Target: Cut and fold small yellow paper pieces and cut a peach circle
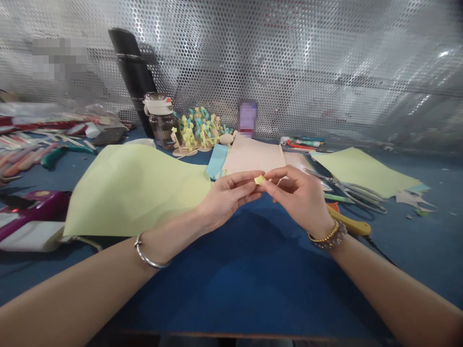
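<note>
Between the fingertips of both hands is a small folded yellow paper piece (259, 180), in the middle of the view. My left hand (231, 195) holds it from the left, thumb and fingers pressed together. My right hand (300, 195) pinches its right side. Just behind the hands lies a pale pink sheet (255, 154), with blue paper strips (217, 161) at its left. A large yellow-green sheet (133, 190) spreads beside my left forearm. Farther back stands a cluster of small yellow and blue paper stars (198, 127) on sticks.
Scissors (354, 193) and a yellow-handled tool (349, 222) lie right of my right hand, near more yellow-green paper (369, 168). At the back left stand a lidded bottle (161, 123) and a black flask (132, 72). A purple tool (39, 207) sits far left.
</note>
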Demonstrator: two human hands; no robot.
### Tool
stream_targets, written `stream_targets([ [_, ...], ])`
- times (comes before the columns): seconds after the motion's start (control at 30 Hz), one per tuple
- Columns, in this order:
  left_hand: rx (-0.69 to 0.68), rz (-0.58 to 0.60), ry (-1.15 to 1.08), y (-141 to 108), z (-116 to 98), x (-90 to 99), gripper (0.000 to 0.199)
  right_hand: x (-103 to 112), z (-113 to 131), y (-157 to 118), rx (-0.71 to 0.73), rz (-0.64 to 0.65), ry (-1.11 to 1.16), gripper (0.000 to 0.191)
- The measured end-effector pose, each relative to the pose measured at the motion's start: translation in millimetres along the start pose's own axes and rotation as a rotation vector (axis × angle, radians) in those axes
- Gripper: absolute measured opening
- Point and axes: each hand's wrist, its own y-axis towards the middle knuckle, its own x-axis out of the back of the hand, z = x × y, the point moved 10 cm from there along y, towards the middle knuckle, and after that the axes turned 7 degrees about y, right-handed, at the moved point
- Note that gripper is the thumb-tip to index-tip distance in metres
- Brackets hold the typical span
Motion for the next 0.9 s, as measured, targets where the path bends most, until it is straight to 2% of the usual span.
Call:
stream_targets([
  [0.17, 0.007, 0.008, 0.009, -0.2, 1.9, -0.1, 0.02, 4.4, -5.7, 2.1, -0.037, -0.028, 0.024, 0.015],
  [0.33, 0.011, 0.007, 0.012, 0.3, 3.1, 0.9, 0.02, 2.4, -16.8, 2.3, -0.119, -0.025, 0.121, 0.015],
  [0.6, -0.033, 0.018, 0.05, 0.0, -0.2, -1.4, 0.019, -0.7, -24.9, 2.6, -0.165, -0.003, 0.199, 0.015],
  [0.9, -0.102, 0.043, 0.179, -1.0, -4.6, -2.3, 0.031, -2.9, -26.3, 2.2, -0.183, 0.009, 0.198, 0.019],
])
